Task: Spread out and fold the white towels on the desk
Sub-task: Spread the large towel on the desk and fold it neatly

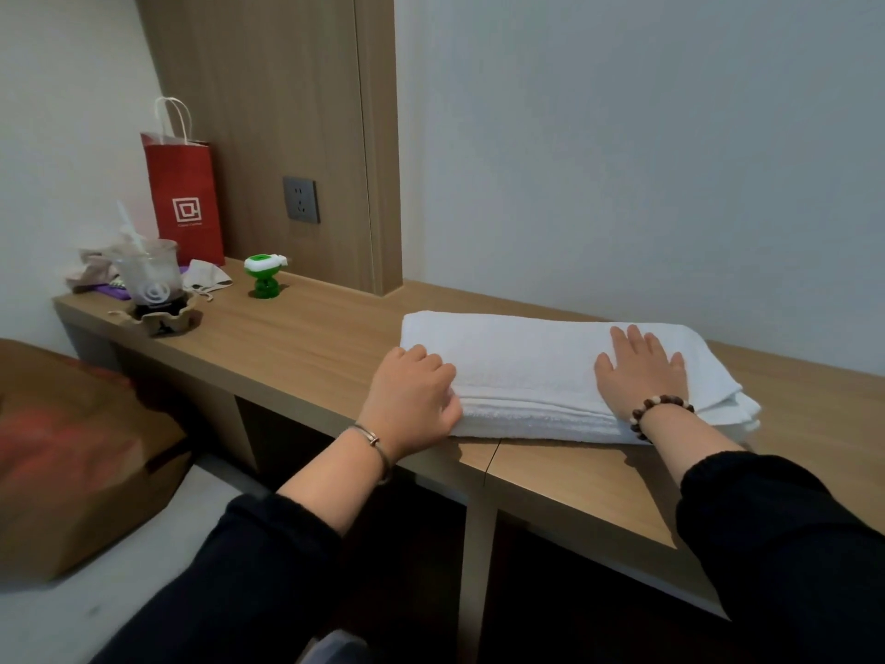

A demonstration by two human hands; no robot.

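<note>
White towel (527,357) is lying folded in several layers on the wooden surface (311,337), right of centre, w/ its long folded edge facing the person and stacked layer ends showing at the right. It is sitting near the front edge of the surface, apart from the wall behind.

Left hand (414,395) is sitting on the towel's near-left corner, fingers curled over it, thumb pressing vs. the front edge, so it is gripping that corner. Fingertips are hiding under the hand. A thin bangle (373,443) is showing on that wrist.

Right hand (639,371) is lying flat on top of the towel toward its right end, fingers straight and slightly spread, palm down, holding nothing. A beaded bracelet (658,412) is circling that wrist.

At the far-left end of the surface, well apart from the towel: a red paper bag (184,198) is standing upright vs. the wood panel, a clear cup (153,280) is sitting in front of it, and a small green figure (264,277) is standing just right of them. A grey wall socket (301,199) is showing above the figure.
</note>
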